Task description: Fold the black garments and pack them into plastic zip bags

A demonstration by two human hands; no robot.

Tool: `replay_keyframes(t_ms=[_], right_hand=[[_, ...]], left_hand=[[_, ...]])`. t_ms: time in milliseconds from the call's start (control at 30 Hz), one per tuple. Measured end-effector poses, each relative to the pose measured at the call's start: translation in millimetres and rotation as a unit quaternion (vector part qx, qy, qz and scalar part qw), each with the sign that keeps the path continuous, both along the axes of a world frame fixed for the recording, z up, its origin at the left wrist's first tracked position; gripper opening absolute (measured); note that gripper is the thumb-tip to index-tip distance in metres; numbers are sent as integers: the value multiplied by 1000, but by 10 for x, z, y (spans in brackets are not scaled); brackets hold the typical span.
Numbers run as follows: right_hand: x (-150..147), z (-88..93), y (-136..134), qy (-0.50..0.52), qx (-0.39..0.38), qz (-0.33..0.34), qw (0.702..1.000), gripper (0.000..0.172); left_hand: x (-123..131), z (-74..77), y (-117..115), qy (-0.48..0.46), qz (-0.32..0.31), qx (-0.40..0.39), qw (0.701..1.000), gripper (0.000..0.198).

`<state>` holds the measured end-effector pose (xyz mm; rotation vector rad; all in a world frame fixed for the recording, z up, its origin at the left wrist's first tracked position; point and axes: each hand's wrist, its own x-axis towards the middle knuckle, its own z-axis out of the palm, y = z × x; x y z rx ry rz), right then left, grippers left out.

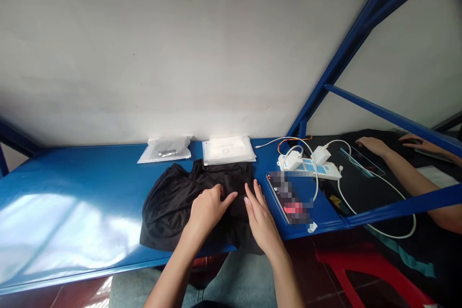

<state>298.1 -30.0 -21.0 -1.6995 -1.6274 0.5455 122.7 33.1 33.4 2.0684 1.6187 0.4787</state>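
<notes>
A black cloth garment lies rumpled on the blue tabletop in front of me, its near edge hanging slightly over the table's front. My left hand rests on the middle of it, with the thumb stretched out to the right and the other fingers bent down, their tips partly hidden. On the garment's right part lies my right hand, its fingers extended and slightly spread. The kind of garment cannot be made out from its folds.
Behind the garment lie two packets, a frosted bag and a white package. To the right are a phone and a power strip with chargers and cables. Blue frame bars separate a neighbouring person's arms. A red stool stands below.
</notes>
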Motion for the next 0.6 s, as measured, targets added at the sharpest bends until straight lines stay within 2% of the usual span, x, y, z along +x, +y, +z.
replay_keyframes(t_ms=[67,133,200,267,333,367,433,500,600], right_hand=[[41,31,-2,30,-11,4,999,56],[95,46,5,52,-15,3,999,61],[157,56,24,67,-17,-2,998,68],[211,91,51,78,-25,-9,997,77],[236,183,85,81,-25,-19,996,85],[237,255,106,78,-17,-21,997,88],[226,434,163,69,15,-7,997,94],[218,615,256,81,34,40,995,100],[237,752,456,171,-9,132,976,107]], left_hand=[[66,-51,89,-83,-34,-20,996,30],[93,-120,141,-210,-65,-54,974,27],[107,-190,159,-347,-73,-130,926,28],[106,-233,155,-452,-67,-223,861,35],[77,-221,151,-508,-74,-283,810,40],[48,-189,156,-522,-91,-295,795,40],[-34,-80,196,-525,-140,-299,785,39],[-125,68,284,-499,-193,-297,791,39],[-214,269,505,-437,-265,-287,811,41]])
